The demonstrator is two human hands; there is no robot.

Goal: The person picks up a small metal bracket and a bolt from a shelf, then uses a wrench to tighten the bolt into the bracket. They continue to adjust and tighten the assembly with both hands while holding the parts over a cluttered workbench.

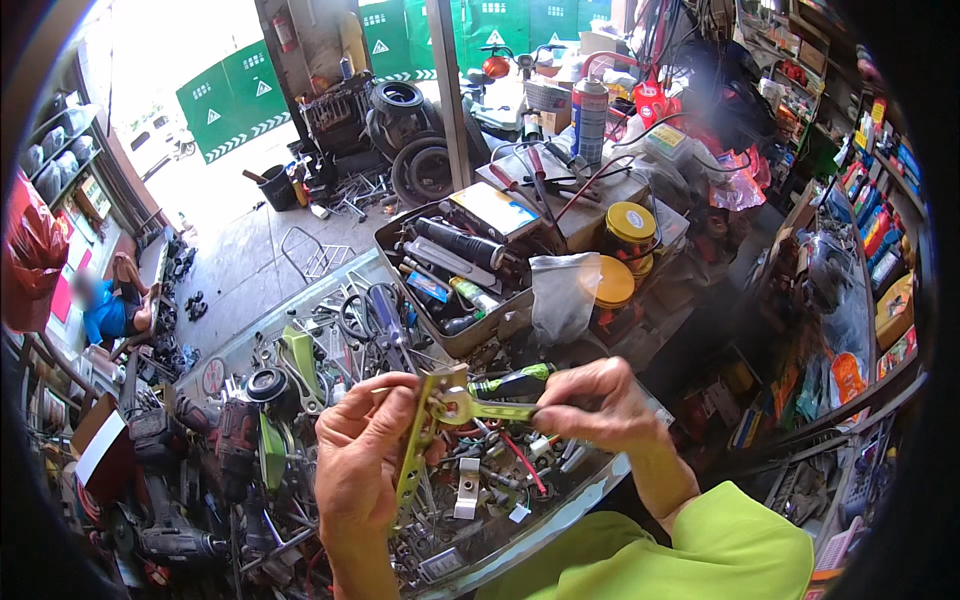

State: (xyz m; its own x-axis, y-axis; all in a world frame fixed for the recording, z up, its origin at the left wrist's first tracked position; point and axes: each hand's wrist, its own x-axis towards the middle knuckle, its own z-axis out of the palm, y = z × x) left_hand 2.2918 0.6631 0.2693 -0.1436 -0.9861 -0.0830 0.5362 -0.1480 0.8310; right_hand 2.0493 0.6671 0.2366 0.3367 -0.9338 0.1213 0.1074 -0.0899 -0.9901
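Observation:
My left hand [362, 455] is closed around a flat metal bracket [408, 470] with holes along its length, held upright over the cluttered counter. Between finger and thumb of my right hand [605, 412] is the end of a wrench [500, 410], lying nearly level. Its head meets the upper part of the bracket, where a fastener seems to sit, though it is too small to make out. Just behind the wrench lies a screwdriver [520, 381] with a green and black handle. Below my hands rests a small bent metal plate [467, 488] among loose parts.
Power drills [170, 530] crowd the counter's left side. Beyond my hands stand an open case [470, 345] of parts, yellow-lidded tubs [613, 282] and a spray can [589, 122]. Tyres [420, 168] lean further back. A person [108, 315] in blue sits at far left.

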